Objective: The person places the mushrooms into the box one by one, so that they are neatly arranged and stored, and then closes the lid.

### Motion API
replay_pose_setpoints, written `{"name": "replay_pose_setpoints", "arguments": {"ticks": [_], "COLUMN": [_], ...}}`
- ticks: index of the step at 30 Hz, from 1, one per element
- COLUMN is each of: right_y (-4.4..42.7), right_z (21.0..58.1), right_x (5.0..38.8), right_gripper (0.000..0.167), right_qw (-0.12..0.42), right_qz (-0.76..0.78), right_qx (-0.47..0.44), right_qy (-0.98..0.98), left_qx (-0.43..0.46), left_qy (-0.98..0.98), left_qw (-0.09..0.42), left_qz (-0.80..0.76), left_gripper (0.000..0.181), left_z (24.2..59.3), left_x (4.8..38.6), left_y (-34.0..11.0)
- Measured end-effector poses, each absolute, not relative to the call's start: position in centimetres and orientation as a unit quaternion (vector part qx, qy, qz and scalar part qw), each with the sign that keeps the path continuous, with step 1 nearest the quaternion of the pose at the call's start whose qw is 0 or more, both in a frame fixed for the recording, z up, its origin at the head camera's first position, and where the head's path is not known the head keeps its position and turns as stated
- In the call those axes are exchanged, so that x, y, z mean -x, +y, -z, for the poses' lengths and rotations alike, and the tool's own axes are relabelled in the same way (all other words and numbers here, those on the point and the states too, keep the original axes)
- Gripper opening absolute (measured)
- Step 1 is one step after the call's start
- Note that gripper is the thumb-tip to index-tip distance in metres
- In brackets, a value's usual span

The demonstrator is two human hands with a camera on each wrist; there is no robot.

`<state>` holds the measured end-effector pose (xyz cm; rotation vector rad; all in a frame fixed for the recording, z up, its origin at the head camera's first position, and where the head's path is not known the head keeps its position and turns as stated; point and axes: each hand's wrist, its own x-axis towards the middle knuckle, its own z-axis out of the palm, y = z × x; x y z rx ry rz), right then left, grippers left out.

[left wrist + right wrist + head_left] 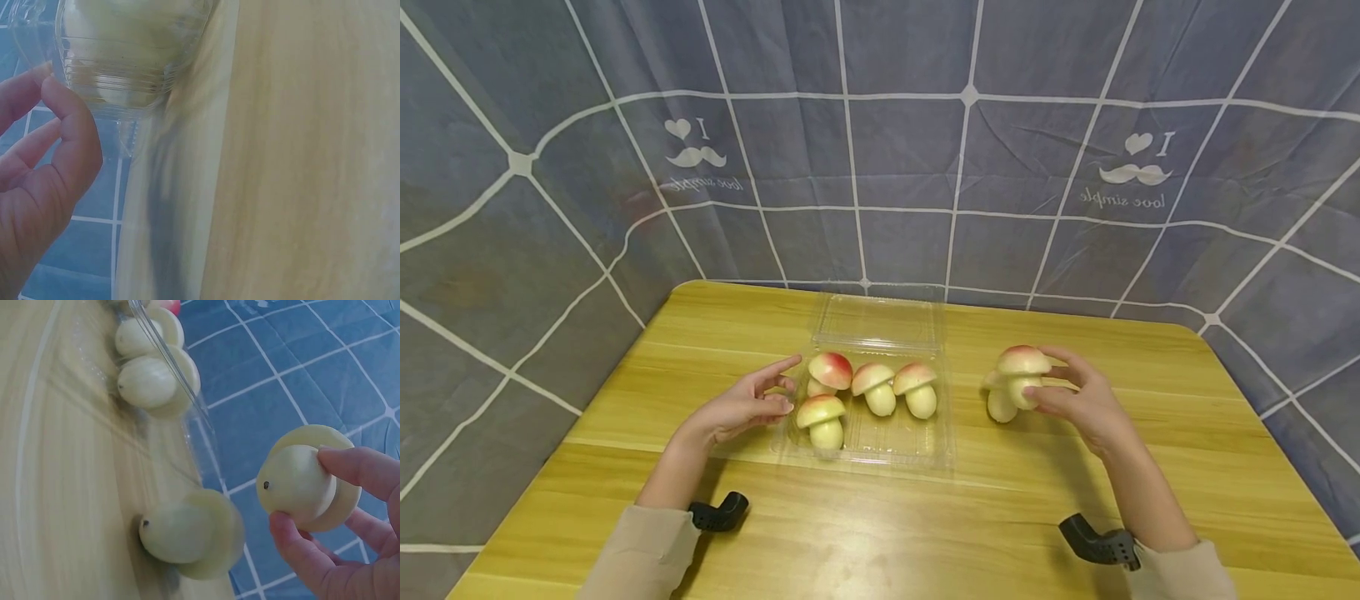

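Observation:
Several mushroom-shaped pieces with red-tinged caps, one of them the front-left mushroom (pixel 826 423), lie in a clear plastic box (pixel 880 442) with its lid folded back. My right hand (pixel 1086 408) pinches a mushroom (pixel 1024 363) by thumb and fingers to the right of the box. In the right wrist view, the pinched mushroom (pixel 297 481) is clear of the table, and another mushroom (pixel 181 532) lies on the wood beside it. My left hand (pixel 748 404) is at the box's left edge, fingers bent loosely, holding nothing; whether it touches the plastic I cannot tell.
The wooden table (pixel 850 533) carries the box near its middle. Behind and at both sides hangs a grey-blue curtain (pixel 910 150) with white lines. The raised clear lid (pixel 880 321) stands on the box's far side.

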<state>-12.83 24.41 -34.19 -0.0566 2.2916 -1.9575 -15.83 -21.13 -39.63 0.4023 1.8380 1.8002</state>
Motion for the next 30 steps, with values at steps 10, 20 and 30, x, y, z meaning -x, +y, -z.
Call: {"name": "replay_pose_setpoints", "arguments": {"ticks": [10, 20, 30], "right_y": [23.3, 21.7, 19.8], "right_z": [34.4, 34.4, 35.1], "right_x": [12.7, 12.6, 12.4], "right_gripper": [0.067, 0.07, 0.069], "right_qw": [0.069, 0.087, 0.11], "right_qz": [0.647, 0.651, 0.65], "right_qx": [0.041, 0.047, 0.065], "right_qy": [0.759, 0.752, 0.749], "left_qx": [-0.15, -0.146, -0.146], "left_qy": [0.681, 0.684, 0.68], "left_qw": [0.266, 0.267, 0.267], "left_qz": [-0.665, -0.663, -0.668], "left_gripper": [0.079, 0.08, 0.079], "left_z": [39.5, 39.5, 39.4], "left_x": [16.0, 15.9, 15.7], "left_y": [-21.1, -21.1, -21.0]}}
